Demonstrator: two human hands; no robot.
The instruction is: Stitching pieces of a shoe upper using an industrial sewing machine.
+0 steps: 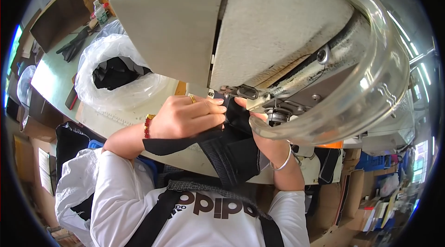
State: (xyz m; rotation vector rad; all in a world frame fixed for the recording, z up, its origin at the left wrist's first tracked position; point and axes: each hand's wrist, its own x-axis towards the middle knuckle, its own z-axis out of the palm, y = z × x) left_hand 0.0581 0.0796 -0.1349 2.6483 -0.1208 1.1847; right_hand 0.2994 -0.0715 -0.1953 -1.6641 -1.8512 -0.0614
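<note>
At the needle end of a white sewing machine [278, 29], my two hands hold a black fabric piece [236, 154] with a ribbed, elastic-looking band. My left hand [185, 117], with a ring and a red beaded bracelet, has its fingers pressed together on the cloth's upper edge beside the presser foot. My right hand [271, 147], a silver bangle at its wrist, grips the right side of the cloth; a clear curved tube [324, 133] partly covers it. A black strip [178, 145] of the fabric hangs below my left hand. The needle point itself is hidden.
Left of the machine, a clear plastic bag [134, 94] with black cloth inside stands on the pale table [58, 73]. Behind it are a plastic bottle [99, 13] and a cardboard box [60, 17]. A white sack [74, 173] is at my left; boxes and a blue crate [371, 161] are at right.
</note>
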